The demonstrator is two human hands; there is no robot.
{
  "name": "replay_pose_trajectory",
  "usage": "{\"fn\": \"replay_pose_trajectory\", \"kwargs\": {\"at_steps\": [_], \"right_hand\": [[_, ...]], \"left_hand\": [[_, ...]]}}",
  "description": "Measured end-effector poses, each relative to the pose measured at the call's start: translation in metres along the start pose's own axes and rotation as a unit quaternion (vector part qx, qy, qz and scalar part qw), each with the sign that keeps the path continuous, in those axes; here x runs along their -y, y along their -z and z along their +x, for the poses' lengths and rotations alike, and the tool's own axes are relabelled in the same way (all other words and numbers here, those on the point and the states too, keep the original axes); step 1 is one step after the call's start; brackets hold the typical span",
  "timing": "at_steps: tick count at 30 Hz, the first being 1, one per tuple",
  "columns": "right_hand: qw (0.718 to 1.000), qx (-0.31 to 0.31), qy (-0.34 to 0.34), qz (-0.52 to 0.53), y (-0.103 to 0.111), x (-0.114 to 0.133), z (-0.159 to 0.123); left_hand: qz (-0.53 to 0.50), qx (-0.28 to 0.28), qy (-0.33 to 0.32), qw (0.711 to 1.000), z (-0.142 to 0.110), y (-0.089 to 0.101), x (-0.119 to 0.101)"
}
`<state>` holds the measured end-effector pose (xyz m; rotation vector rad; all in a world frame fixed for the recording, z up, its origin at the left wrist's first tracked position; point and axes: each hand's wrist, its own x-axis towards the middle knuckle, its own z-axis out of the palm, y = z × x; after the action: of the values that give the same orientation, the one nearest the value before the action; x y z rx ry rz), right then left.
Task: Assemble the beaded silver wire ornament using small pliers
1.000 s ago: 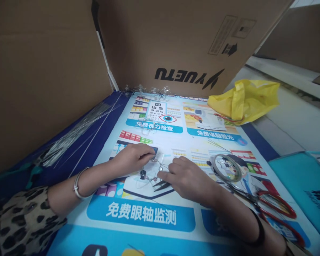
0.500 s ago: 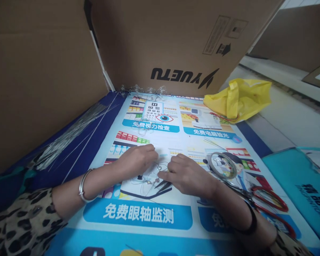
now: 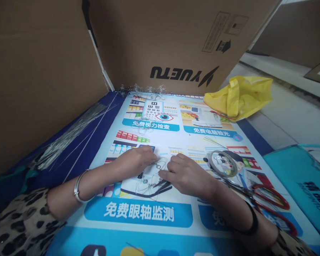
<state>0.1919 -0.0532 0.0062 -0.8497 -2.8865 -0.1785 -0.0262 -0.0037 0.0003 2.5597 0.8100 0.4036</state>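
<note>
My left hand (image 3: 140,160), with a silver bangle at its wrist, is closed in a pinch at the upper left of a thin beaded wire (image 3: 158,166). Facing it, my right hand (image 3: 185,175) has thumb and fingers pressed together on the wire's right side. Loops of fine wire curve between the two hands, and several small pale beads (image 3: 145,181) hang on the lower part, just above the printed sheet. The fingertips cover exactly where the wire is held. By my right forearm lie red-handled scissors (image 3: 273,197) and a round clear-centred ring (image 3: 223,164), perhaps a tape roll or shallow dish.
A printed poster (image 3: 160,234) covers the table. Cardboard (image 3: 128,46) stands along the back and left. Wire pieces (image 3: 74,133) lie at left, wire-and-bead work (image 3: 149,90) at the back. A yellow bag (image 3: 240,97) and a teal case (image 3: 296,181) are at right.
My left hand has shifted slightly left and its forearm a little lower. The wire's lower beads have swung left, and the loop between my hands looks wider. My right hand has barely moved.
</note>
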Motion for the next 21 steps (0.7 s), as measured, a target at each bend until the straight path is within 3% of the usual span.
{"fn": "replay_pose_trajectory", "kwargs": {"at_steps": [5,15,21], "right_hand": [[1.000,0.018,-0.005,0.002,0.000,0.003,0.001],[1.000,0.024,-0.019,-0.007,0.003,0.011,0.003],[1.000,-0.004,-0.006,-0.004,-0.001,0.013,0.005]], "left_hand": [[-0.028,-0.023,0.026,0.999,-0.002,0.000,0.002],[0.015,-0.063,0.029,0.997,-0.005,-0.004,0.000],[0.105,-0.052,-0.050,0.992,-0.005,-0.005,-0.001]]}}
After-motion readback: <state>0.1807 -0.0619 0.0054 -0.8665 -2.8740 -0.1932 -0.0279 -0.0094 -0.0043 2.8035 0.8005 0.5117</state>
